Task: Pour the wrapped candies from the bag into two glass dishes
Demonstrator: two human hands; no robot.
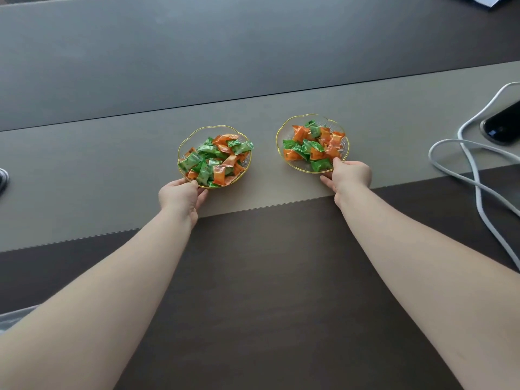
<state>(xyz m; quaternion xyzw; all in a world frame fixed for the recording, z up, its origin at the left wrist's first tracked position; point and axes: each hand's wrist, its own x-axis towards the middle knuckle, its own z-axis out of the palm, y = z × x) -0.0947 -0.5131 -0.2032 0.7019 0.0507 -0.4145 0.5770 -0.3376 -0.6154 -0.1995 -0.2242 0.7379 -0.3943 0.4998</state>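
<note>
Two clear glass dishes with gold rims stand side by side on the grey strip of the table. The left dish [188, 138] holds several green and orange wrapped candies [215, 161]. The right dish [284, 130] holds a similar pile of wrapped candies [312, 144]. My left hand [180, 195] pinches the near rim of the left dish, thumb on top. My right hand [350, 175] grips the near rim of the right dish the same way. No candy bag is clearly in view.
White cables [472, 164] loop over the right side of the table beside a dark device [503, 125]. A dark object [3, 178] pokes in at the left edge. Crinkled clear plastic [14, 316] shows at the lower left. A darker wood band [267, 277] lies nearest me.
</note>
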